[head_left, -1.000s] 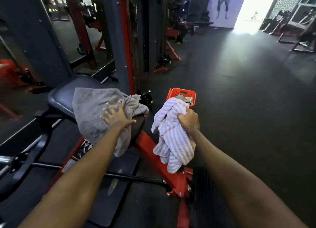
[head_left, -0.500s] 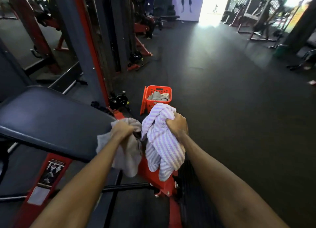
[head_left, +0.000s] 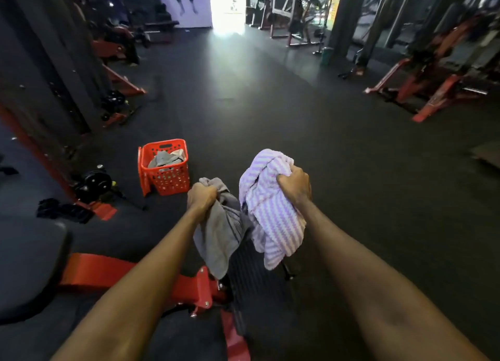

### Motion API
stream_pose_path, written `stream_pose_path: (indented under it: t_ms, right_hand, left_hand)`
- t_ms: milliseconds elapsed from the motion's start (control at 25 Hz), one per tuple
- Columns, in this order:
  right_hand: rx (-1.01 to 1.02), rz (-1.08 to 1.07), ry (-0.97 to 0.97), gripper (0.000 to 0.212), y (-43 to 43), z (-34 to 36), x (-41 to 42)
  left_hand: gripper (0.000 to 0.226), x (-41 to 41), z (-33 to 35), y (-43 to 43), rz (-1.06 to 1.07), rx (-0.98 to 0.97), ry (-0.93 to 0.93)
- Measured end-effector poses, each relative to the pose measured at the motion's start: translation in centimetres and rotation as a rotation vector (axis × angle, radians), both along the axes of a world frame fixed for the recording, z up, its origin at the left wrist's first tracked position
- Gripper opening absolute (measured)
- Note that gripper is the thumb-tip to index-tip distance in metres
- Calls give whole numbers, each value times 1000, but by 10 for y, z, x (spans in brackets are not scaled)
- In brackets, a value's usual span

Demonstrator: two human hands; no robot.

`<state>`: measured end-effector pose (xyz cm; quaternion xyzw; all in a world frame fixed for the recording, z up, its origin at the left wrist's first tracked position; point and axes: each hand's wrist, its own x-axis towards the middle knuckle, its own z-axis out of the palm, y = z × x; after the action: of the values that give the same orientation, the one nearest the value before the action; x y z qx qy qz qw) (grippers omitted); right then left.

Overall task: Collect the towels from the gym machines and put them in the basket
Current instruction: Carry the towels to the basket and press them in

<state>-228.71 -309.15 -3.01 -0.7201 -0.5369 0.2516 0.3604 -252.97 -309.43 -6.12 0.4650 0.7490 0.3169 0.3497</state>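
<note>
My left hand [head_left: 201,198] grips a grey towel [head_left: 219,233] that hangs down from its fist. My right hand [head_left: 295,186] grips a purple-and-white striped towel [head_left: 270,212], bunched at the top and hanging beside the grey one. An orange perforated basket [head_left: 173,179] stands on the dark floor ahead and to the left of both hands, with grey cloth lying inside it. Both towels hang in the air, apart from the basket.
A dark padded seat [head_left: 29,266] on a red machine frame [head_left: 108,271] sits at lower left. Red and black machines [head_left: 116,49] line the left side and others [head_left: 433,71] stand at the right. Dark rubber floor [head_left: 297,112] stretches ahead toward a bright doorway.
My left hand has pulled the grey towel off the padded seat and now holds it in the air. The view has swung right, so the basket lies left of my hands.
</note>
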Motion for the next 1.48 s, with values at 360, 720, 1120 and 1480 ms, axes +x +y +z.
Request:
stream_pose_path:
  t_ms: [360,720,1120,1480]
  right_hand:
    - [47,-60,-14,32,43,3,225]
    - [21,-67,30,31,156,-23,312]
    - [-22,152,-49,30,401,-30,329]
    - [-53,354,-65,41,635,-27,293]
  left_hand:
    - [42,203,31,43,161,183,-141]
    - [36,304,23,147,189,178,-59]
    - [33,307,11,339,385,114,-179]
    - [29,280,11,501,612,104,-52]
